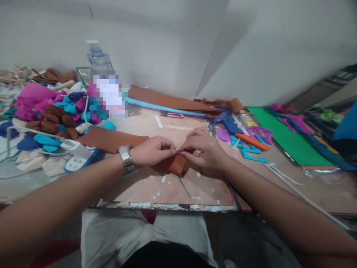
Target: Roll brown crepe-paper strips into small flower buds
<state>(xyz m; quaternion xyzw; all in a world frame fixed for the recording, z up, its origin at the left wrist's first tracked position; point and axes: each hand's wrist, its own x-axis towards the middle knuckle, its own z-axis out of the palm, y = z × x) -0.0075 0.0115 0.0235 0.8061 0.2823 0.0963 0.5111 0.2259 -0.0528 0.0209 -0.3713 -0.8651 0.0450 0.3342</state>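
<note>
Both hands meet over the middle of the work table [173,191], each pinching the upper edge of a folded brown fabric piece [175,163]. My left hand [152,150], below a metal-band watch, has its thumb and forefinger pressed together on the piece. From the other side, my right hand [205,149] grips the same edge with bent fingers, the tips almost touching those of the left. A long brown strip [111,138] lies flat behind my left wrist. Part of the folded piece is hidden under the fingers.
At the left lies a heap of bunched coloured cloth [52,119], with a white plug [74,149] on a power strip in front. A bottle [99,56] stands behind. A box cutter [173,115], an orange-handled tool [252,141], scraps and a green sheet [290,137] lie beyond and right.
</note>
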